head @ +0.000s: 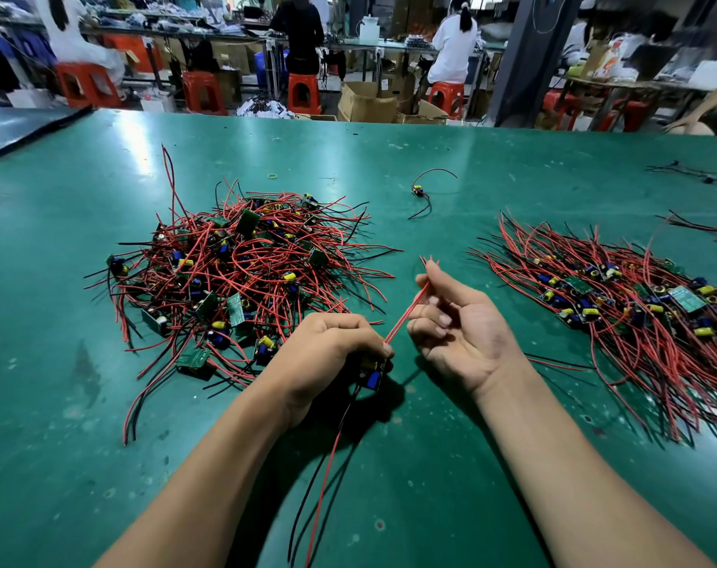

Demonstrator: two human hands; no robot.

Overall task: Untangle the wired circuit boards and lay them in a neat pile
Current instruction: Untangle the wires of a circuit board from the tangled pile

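A tangled heap of small circuit boards (242, 272) with red and black wires lies on the green table (430, 149) at the left. A flatter, combed-out pile of boards (635, 305) lies at the right, wires running the same way. My left hand (328, 354) is closed on one circuit board (372, 373) with a blue part; its red and black leads hang toward me. A pair of red wires (406, 313) runs up from that board to my right hand (463, 330), whose thumb and forefinger pinch them near their tips.
One stray board with wires (422, 194) lies beyond my hands, a small yellow rubber band (272, 176) near it. Loose black wires (693, 176) lie at the far right. Behind the table are red stools, cardboard boxes and people seated at benches.
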